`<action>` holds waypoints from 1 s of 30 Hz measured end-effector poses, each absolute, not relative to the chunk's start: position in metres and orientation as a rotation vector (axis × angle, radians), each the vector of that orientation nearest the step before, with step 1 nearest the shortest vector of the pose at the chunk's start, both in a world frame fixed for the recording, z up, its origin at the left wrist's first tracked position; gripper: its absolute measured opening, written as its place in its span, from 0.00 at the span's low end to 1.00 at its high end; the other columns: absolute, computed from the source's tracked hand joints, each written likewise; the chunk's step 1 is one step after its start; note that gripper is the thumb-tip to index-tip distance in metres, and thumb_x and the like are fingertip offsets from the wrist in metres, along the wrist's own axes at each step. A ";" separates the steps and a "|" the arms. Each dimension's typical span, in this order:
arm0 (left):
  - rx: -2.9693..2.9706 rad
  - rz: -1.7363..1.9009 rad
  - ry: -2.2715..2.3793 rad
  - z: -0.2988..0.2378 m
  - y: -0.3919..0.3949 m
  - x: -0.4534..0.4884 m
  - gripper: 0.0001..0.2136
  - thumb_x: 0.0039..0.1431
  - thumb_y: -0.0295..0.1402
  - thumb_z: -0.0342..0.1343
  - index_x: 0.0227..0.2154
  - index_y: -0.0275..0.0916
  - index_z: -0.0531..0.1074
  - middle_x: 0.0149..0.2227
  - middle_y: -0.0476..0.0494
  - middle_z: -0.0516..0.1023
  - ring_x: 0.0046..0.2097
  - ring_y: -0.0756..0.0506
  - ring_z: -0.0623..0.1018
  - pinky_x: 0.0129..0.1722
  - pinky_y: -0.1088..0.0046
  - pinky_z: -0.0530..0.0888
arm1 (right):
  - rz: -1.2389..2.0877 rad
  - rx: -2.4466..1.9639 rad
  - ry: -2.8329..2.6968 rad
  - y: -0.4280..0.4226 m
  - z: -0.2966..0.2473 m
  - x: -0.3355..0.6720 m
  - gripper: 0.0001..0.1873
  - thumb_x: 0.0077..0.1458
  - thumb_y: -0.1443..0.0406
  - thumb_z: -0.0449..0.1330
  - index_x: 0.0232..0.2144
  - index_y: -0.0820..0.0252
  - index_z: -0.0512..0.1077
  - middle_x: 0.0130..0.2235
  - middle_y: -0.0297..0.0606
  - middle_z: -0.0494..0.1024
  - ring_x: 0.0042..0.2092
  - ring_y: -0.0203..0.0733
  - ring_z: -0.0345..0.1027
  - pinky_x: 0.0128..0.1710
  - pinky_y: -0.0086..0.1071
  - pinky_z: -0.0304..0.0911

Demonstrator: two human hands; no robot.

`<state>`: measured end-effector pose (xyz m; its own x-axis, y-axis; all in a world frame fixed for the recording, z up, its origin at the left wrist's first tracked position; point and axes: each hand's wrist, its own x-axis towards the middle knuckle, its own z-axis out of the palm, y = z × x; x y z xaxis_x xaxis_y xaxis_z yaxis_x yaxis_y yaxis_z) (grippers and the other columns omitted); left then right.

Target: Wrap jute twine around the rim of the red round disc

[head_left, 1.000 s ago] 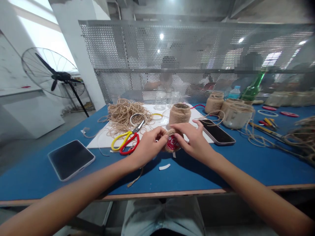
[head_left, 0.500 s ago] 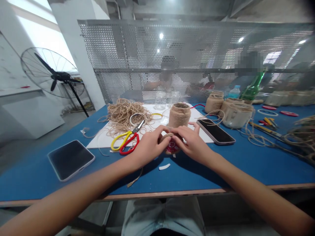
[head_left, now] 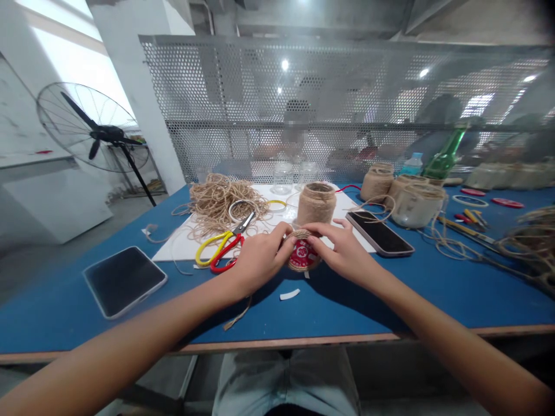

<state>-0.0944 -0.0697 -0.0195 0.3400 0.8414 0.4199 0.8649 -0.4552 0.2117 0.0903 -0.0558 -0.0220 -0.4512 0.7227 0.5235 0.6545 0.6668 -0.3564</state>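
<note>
Two hands of yours, the left hand point(head_left: 262, 257) and the right hand point(head_left: 343, 249), pinch the twine-wound rim of a red disc point(head_left: 303, 253) between thumbs and fingers, its printed face toward you, just on your side of the twine-wrapped jar point(head_left: 316, 206). From that jar toward you, a broad stretch of blue tabletop point(head_left: 347, 312) runs to the front edge point(head_left: 243, 346), with one white strip point(head_left: 290, 294) lying on it. Left of the jar, your room is narrowed by the scissors point(head_left: 228, 245) and a tangled heap of twine point(head_left: 221, 199); farther left lies a tablet point(head_left: 125, 282). Right of the jar lies a phone point(head_left: 380, 232). The jar's mouth is open, but you cannot see to its bottom. Behind it stand two clear glass jars point(head_left: 283, 178), contents too faint to tell; to its right, another wrapped jar point(head_left: 377, 182), a whitish glass jar point(head_left: 414, 208) and a green bottle point(head_left: 446, 155).
</note>
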 end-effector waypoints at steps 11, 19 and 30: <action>-2.568 -0.752 -1.601 -0.021 -0.071 -0.093 0.12 0.61 0.41 0.37 0.38 0.41 0.61 0.26 0.50 0.73 0.27 0.47 0.73 0.26 0.76 0.60 | -0.028 -1.066 -2.204 -0.057 -0.023 0.088 0.09 0.58 0.64 0.46 0.36 0.57 0.66 0.39 0.35 0.76 0.41 0.39 0.67 0.51 0.43 0.37; -2.589 -0.691 -1.557 -0.019 -0.071 -0.092 0.14 0.60 0.43 0.38 0.41 0.44 0.62 0.30 0.49 0.75 0.32 0.46 0.75 0.29 0.75 0.62 | 0.018 -1.056 -2.271 -0.060 -0.020 0.086 0.11 0.59 0.65 0.45 0.35 0.57 0.67 0.37 0.35 0.76 0.40 0.38 0.66 0.51 0.42 0.37; -2.608 -0.775 -1.455 -0.018 -0.075 -0.091 0.09 0.59 0.36 0.40 0.36 0.42 0.63 0.31 0.49 0.73 0.32 0.48 0.72 0.30 0.75 0.63 | 0.191 -1.007 -2.275 -0.062 -0.018 0.085 0.11 0.59 0.63 0.46 0.36 0.55 0.69 0.39 0.35 0.76 0.41 0.39 0.67 0.52 0.44 0.35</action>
<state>-0.0906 -0.0754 -0.0184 0.4297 0.7825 0.4506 0.8107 -0.5541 0.1891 0.0854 -0.0616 -0.0184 -0.5054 0.7079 0.4934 0.6160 0.6964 -0.3682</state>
